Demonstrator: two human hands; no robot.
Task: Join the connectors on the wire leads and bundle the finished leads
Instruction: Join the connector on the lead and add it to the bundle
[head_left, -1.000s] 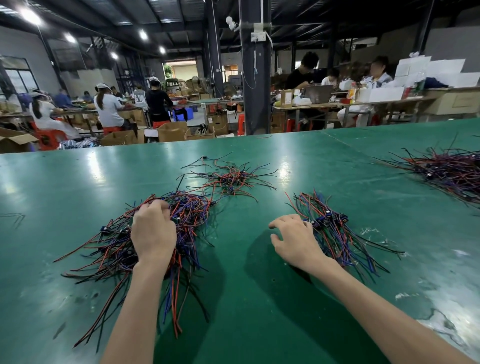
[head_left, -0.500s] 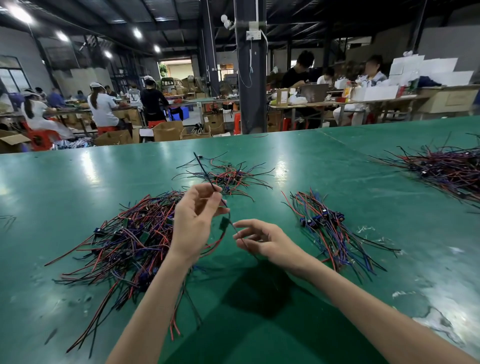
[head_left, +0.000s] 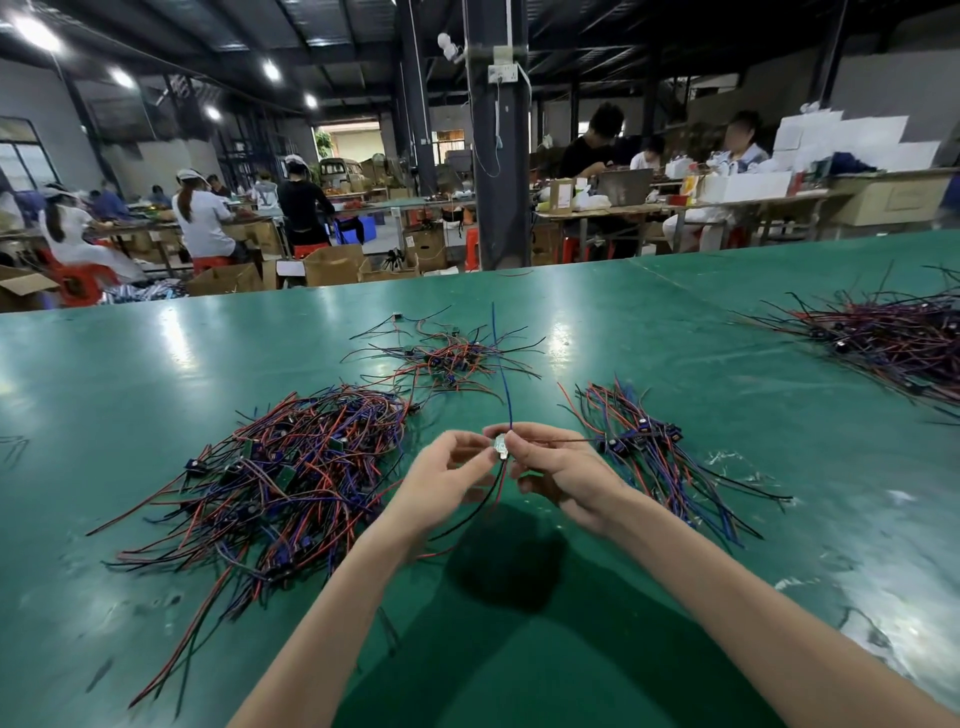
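My left hand and my right hand meet above the green table, fingertips pinching a small pale connector piece between them. A blue wire rises from it, a dark wire runs right, and red and black leads hang below. A big loose pile of red, blue and black leads lies left of my hands. A smaller pile with blue connectors lies to the right.
A thin scatter of leads lies further back at centre. Another heap sits at the far right. Beyond the table edge stand a dark pillar, cardboard boxes and several people at other benches.
My left hand left the big pile with a lead and my right hand left the right pile. Both came together at centre and now pinch the connector.
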